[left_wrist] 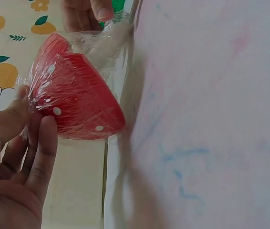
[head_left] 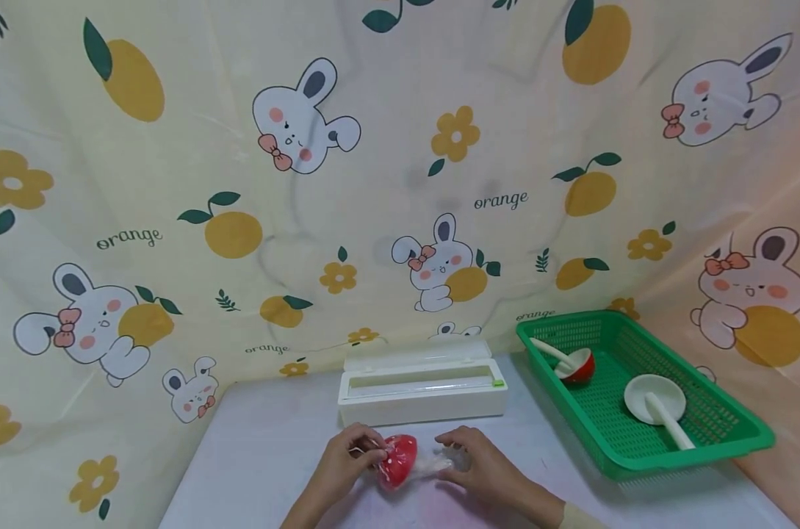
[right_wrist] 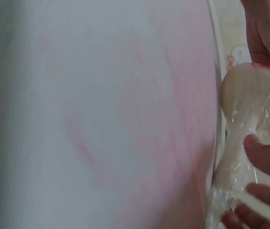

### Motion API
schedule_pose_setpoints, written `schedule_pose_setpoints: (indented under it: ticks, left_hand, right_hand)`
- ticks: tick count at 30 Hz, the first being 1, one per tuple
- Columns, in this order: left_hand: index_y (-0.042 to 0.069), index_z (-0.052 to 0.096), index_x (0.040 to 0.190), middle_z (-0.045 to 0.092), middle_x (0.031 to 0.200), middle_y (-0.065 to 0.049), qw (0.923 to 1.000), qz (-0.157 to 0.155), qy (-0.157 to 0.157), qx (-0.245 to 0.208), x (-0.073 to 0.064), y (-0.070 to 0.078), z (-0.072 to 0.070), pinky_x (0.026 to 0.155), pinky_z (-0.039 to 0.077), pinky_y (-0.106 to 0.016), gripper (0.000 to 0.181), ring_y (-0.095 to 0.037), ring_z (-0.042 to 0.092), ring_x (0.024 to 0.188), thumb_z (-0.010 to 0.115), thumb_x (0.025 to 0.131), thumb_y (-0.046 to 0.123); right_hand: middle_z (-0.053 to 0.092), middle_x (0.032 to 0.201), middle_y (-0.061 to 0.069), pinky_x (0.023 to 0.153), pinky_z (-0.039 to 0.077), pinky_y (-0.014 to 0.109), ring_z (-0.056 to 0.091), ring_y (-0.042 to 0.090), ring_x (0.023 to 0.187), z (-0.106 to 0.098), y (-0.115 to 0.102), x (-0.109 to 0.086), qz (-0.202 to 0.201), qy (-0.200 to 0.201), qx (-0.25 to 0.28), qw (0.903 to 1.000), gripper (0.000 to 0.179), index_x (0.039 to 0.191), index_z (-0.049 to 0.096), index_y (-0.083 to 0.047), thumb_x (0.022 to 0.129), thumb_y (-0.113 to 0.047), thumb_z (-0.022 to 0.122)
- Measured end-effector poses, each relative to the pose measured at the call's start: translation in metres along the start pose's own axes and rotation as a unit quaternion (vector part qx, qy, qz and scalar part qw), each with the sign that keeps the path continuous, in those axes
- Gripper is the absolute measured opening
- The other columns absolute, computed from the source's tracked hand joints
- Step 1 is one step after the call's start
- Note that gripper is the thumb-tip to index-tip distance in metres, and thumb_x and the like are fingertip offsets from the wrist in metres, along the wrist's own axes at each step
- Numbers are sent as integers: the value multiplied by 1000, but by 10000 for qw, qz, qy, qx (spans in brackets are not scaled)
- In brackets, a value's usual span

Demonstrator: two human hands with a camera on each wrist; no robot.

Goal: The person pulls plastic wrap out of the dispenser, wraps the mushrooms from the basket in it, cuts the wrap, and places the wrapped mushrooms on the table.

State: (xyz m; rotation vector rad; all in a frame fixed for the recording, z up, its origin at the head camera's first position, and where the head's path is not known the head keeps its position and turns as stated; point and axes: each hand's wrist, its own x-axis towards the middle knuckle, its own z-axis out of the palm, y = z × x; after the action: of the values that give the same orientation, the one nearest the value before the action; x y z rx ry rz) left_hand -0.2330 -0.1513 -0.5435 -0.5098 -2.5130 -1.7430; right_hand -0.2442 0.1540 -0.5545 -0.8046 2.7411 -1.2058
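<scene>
A ladle (head_left: 397,461) with a red, white-dotted bowl like a mushroom cap and a white handle is wrapped in clear plastic film (right_wrist: 237,164), low over the table. My left hand (head_left: 349,463) pinches the film at the bowl's side; in the left wrist view its thumb and fingers meet at the gathered edge. My right hand (head_left: 482,466) stands around the handle end, its thumb (right_wrist: 264,155) over the wrapped handle and its fingers spread apart beside the bunched film. In the left wrist view the red bowl (left_wrist: 77,95) faces the camera.
Behind the hands is a long white film dispenser box (head_left: 422,408) with its lid raised and a green cutter slide (head_left: 498,383). At right stands a green basket (head_left: 671,463) holding a red-backed ladle (head_left: 579,365) and another white ladle (head_left: 652,400). A printed curtain (head_left: 373,206) hangs behind.
</scene>
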Motion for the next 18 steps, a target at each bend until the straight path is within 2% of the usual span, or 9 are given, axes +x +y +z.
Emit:
schedule_pose_setpoints:
  ticks: [5, 9, 13, 18]
  left_hand:
    - [12, 79, 114, 65, 101, -6, 9998, -12, -28, 194, 0, 1, -2, 72, 59, -24, 18, -8, 67, 83, 80, 96, 11]
    - [14, 80, 114, 64, 101, -4, 9995, -201, -39, 250, 0, 0, -3, 73, 58, -23, 16, -10, 66, 86, 78, 98, 12]
    - [12, 79, 112, 66, 103, -5, 9994, -324, 28, 143, 0, -2, -3, 73, 58, -23, 14, -12, 65, 85, 77, 99, 10]
    - [10, 79, 112, 66, 102, -6, 9991, -385, 77, 139, 2, -4, -4, 73, 57, -24, 12, -14, 64, 84, 75, 100, 10]
  right_hand:
    - [63, 97, -3, 73, 52, 27, 58, 11, 86, -4, 3, -2, 107, 2, 134, 9999, 42, 122, 74, -7, 87, -21, 91]
    - [64, 95, -4, 72, 50, 26, 57, 9, 85, -6, 5, -3, -18, -88, 163, 9998, 30, 117, 77, -10, 89, -11, 87]
    - [67, 93, -4, 70, 49, 25, 56, 7, 82, -7, 6, -2, 154, -194, 244, 9994, 18, 109, 80, -14, 93, -5, 81]
    - [71, 90, -9, 69, 49, 25, 56, 3, 79, -7, 8, 2, 107, -203, 182, 9996, 16, 97, 84, -16, 94, -2, 79]
